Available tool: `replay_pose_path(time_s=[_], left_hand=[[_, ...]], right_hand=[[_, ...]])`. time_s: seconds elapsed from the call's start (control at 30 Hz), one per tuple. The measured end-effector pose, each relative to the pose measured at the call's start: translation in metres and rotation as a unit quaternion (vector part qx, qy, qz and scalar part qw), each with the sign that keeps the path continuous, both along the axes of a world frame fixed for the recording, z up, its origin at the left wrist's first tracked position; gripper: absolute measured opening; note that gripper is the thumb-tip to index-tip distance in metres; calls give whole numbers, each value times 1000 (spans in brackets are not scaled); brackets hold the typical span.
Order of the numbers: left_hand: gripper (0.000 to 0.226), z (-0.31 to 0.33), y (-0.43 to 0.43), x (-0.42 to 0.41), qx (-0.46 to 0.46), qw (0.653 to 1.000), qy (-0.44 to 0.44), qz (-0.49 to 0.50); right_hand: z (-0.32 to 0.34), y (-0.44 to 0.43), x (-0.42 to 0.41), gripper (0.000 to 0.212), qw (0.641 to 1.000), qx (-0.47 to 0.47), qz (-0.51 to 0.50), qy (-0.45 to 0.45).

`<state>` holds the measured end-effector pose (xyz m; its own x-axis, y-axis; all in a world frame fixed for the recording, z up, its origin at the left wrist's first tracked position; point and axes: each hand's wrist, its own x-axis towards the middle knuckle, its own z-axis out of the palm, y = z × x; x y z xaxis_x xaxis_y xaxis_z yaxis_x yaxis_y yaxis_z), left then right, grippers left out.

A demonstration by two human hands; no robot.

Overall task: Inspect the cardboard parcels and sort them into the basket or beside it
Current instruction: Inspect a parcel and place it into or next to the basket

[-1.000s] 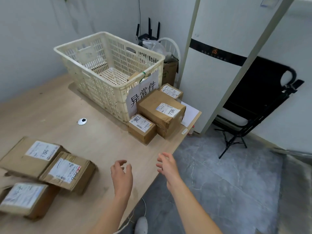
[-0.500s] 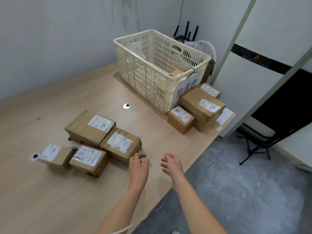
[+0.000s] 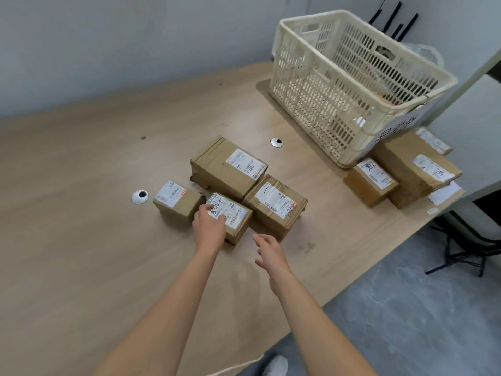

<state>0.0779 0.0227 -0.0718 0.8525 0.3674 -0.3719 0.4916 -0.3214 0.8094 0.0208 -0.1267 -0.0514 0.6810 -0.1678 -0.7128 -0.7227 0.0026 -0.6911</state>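
A cream plastic basket (image 3: 311,104) stands at the table's far right. Several labelled cardboard parcels cluster mid-table: a large one (image 3: 227,166), a taped one (image 3: 275,204), a small cube (image 3: 176,202) and a small one with handwriting on its label (image 3: 235,217). My left hand (image 3: 210,227) rests with spread fingers on the near left corner of the handwritten parcel, not clearly gripping it. My right hand (image 3: 268,252) hovers open just right of that parcel, in front of the taped one. Three more parcels (image 3: 370,181) (image 3: 414,169) (image 3: 433,141) lie beside the basket.
Two round cable grommets (image 3: 276,142) (image 3: 140,197) sit in the wooden table (image 3: 81,213). A white paper sheet (image 3: 444,192) lies at the table's right corner. The table edge runs diagonally at the right, with grey floor and black stand legs (image 3: 461,256) beyond.
My view swung left from the basket to the parcel cluster. Both hands moved forward; the left one now touches the handwritten parcel.
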Motion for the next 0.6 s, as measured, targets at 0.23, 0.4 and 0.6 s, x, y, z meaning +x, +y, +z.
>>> replay_pose_path(time_s=[0.23, 0.4, 0.6], left_hand=[[66, -31, 42, 26, 23, 992, 83, -92], [65, -51, 47, 35, 14, 990, 107, -86], [52, -45, 47, 16, 58, 994, 83, -38]], right_hand=[[-15, 40, 33, 65, 999, 26, 15, 23], [-24, 49, 46, 62, 998, 51, 14, 21], [-19, 50, 43, 42, 998, 51, -28, 23]])
